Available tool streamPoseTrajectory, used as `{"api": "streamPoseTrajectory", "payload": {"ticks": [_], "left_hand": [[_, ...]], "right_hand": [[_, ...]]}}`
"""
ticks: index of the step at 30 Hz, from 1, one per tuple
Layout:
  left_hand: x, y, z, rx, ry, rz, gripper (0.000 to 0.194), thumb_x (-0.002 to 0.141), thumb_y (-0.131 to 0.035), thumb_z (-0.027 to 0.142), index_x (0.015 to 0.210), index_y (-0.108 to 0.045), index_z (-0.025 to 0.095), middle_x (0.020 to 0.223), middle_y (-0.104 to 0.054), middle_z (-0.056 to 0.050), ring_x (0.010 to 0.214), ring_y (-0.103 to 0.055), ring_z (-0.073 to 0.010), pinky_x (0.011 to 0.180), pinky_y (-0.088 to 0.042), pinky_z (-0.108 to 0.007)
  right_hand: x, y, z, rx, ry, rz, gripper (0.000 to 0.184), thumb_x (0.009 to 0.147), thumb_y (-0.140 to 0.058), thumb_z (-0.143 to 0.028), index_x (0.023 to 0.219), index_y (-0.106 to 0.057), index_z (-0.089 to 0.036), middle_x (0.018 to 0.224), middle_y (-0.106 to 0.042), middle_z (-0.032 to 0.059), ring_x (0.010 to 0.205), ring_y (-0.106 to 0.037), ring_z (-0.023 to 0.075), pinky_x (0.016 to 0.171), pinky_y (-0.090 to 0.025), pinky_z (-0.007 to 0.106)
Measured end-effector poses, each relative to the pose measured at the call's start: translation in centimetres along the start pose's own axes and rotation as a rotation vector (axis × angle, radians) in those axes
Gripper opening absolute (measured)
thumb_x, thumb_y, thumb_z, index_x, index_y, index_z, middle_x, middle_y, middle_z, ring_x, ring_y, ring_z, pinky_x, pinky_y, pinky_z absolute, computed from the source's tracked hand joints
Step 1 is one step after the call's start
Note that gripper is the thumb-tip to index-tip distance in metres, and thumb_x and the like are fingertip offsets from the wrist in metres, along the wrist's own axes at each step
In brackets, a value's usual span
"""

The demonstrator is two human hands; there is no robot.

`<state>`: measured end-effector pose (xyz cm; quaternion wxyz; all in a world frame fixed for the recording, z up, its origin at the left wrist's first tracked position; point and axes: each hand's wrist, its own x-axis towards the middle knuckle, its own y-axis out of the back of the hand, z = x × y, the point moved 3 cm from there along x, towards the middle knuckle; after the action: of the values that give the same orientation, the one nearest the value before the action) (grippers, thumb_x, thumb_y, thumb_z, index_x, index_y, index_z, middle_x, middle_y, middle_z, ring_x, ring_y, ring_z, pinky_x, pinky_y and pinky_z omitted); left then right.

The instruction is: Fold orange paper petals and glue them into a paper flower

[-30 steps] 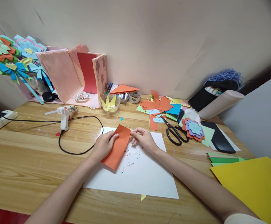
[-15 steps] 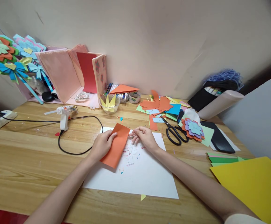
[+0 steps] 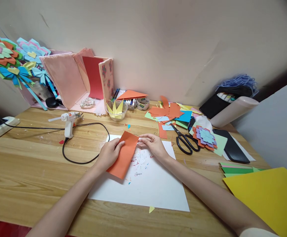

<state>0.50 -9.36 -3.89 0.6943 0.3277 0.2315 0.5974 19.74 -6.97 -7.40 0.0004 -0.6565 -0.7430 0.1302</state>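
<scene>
My left hand [image 3: 110, 153] is closed on a folded sheet of orange paper [image 3: 125, 154], with the thumb lying on its front face. The orange paper is tilted above a white sheet of paper [image 3: 158, 192] on the table. At the upper right edge of the orange paper is my right hand [image 3: 152, 145], fingers stretched out. Its fingertips reach that edge; whether they touch it, I cannot tell. Small coloured marks and scraps dot the white sheet under my hands.
A white glue gun [image 3: 68, 124] with a black cord stands left. Black-handled scissors [image 3: 186, 141] lie right, near coloured paper scraps [image 3: 168, 112] and a layered paper flower [image 3: 206, 136]. A plastic bowl [image 3: 116, 113] stands behind. Yellow card [image 3: 267, 197] lies front right.
My right hand's fingers have straightened and drawn closer together at the orange paper's edge. My left hand holds the paper almost as before.
</scene>
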Motion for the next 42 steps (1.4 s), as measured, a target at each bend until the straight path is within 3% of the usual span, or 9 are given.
{"api": "streamPoseTrajectory", "payload": {"ticks": [9, 12, 16, 20, 25, 28, 31, 37, 42], "left_hand": [[0.0, -0.1, 0.3, -0.021, -0.039, -0.029, 0.035, 0.087, -0.035, 0.042, 0.061, -0.042, 0.020, 0.058, -0.050, 0.001, 0.057, -0.046, -0.0149, 0.054, -0.030, -0.025], [-0.3, -0.4, 0.8, -0.028, -0.102, -0.108, 0.033, 0.087, -0.036, 0.039, 0.061, -0.043, 0.020, 0.056, -0.048, 0.002, 0.055, -0.043, -0.0140, 0.054, -0.030, -0.025], [-0.5, -0.5, 1.3, -0.042, -0.141, -0.166, 0.032, 0.086, -0.038, 0.037, 0.061, -0.046, 0.020, 0.057, -0.050, 0.002, 0.055, -0.043, -0.0134, 0.054, -0.031, -0.025], [0.3, 0.6, 0.2, -0.306, 0.047, -0.097, 0.040, 0.083, -0.039, 0.052, 0.067, -0.053, 0.018, 0.067, -0.058, -0.001, 0.063, -0.051, -0.0152, 0.058, -0.037, -0.025], [1.0, 1.3, -0.8, -0.933, 0.238, -0.097, 0.078, 0.076, -0.008, 0.072, 0.088, -0.057, 0.012, 0.079, -0.063, -0.011, 0.068, -0.060, -0.0191, 0.064, -0.047, -0.031], [0.3, -0.4, 0.6, -0.946, 0.146, -0.232, 0.069, 0.073, -0.032, 0.072, 0.097, -0.056, 0.012, 0.097, -0.061, -0.015, 0.078, -0.060, -0.0212, 0.065, -0.050, -0.033], [-0.8, -2.4, 2.1, -0.795, 0.140, -0.286, 0.054, 0.069, -0.056, 0.058, 0.099, -0.056, 0.014, 0.090, -0.062, -0.011, 0.071, -0.060, -0.0195, 0.057, -0.049, -0.029], [-2.1, -2.9, 2.1, -0.740, 0.472, -0.025, 0.041, 0.072, -0.054, 0.056, 0.067, -0.057, 0.016, 0.068, -0.060, -0.004, 0.062, -0.055, -0.0152, 0.057, -0.043, -0.026], [-2.0, -2.0, 2.0, -0.739, 0.358, 0.058, 0.034, 0.074, -0.056, 0.048, 0.059, -0.050, 0.018, 0.066, -0.056, -0.001, 0.064, -0.052, -0.0137, 0.062, -0.040, -0.024]], "right_hand": [[-0.3, -0.1, -0.6, -0.085, 0.085, -0.017, 0.038, 0.077, -0.054, -0.053, 0.076, -0.058, -0.015, 0.061, -0.063, 0.0028, 0.052, -0.060, 0.0121, 0.048, -0.047, 0.022], [-0.7, -0.5, -1.0, -0.222, 0.057, -0.138, 0.031, 0.069, -0.067, -0.044, 0.081, -0.061, -0.015, 0.073, -0.064, 0.0024, 0.065, -0.060, 0.0122, 0.055, -0.046, 0.021], [-1.2, -0.8, -0.9, -0.309, 0.003, -0.298, 0.028, 0.067, -0.069, -0.040, 0.067, -0.059, -0.014, 0.058, -0.057, -0.0021, 0.051, -0.051, 0.0089, 0.045, -0.035, 0.019], [-0.8, -0.3, -0.7, -0.216, 0.049, -0.119, 0.031, 0.065, -0.070, -0.043, 0.063, -0.055, -0.016, 0.052, -0.052, -0.0041, 0.044, -0.046, 0.0074, 0.044, -0.035, 0.020], [-0.1, 0.9, -0.5, -0.008, 0.184, 0.188, 0.030, 0.070, -0.067, -0.044, 0.070, -0.054, -0.017, 0.056, -0.054, -0.0032, 0.048, -0.050, 0.0081, 0.049, -0.040, 0.020], [-0.3, 0.8, -0.2, 0.035, 0.170, 0.248, 0.031, 0.070, -0.067, -0.045, 0.072, -0.053, -0.017, 0.055, -0.055, -0.0032, 0.048, -0.053, 0.0088, 0.049, -0.042, 0.019], [-1.2, -0.4, -0.1, 0.009, 0.159, 0.193, 0.032, 0.071, -0.066, -0.046, 0.073, -0.053, -0.017, 0.054, -0.057, -0.0027, 0.047, -0.055, 0.0097, 0.048, -0.044, 0.020], [-2.7, -2.1, -0.2, -0.039, 0.158, 0.088, 0.030, 0.072, -0.065, -0.045, 0.073, -0.053, -0.017, 0.057, -0.060, -0.0028, 0.048, -0.057, 0.0100, 0.048, -0.046, 0.020], [-2.4, -1.9, -0.1, -0.036, 0.140, 0.080, 0.029, 0.073, -0.065, -0.044, 0.072, -0.053, -0.017, 0.055, -0.058, -0.0038, 0.047, -0.056, 0.0094, 0.047, -0.045, 0.019]]}}
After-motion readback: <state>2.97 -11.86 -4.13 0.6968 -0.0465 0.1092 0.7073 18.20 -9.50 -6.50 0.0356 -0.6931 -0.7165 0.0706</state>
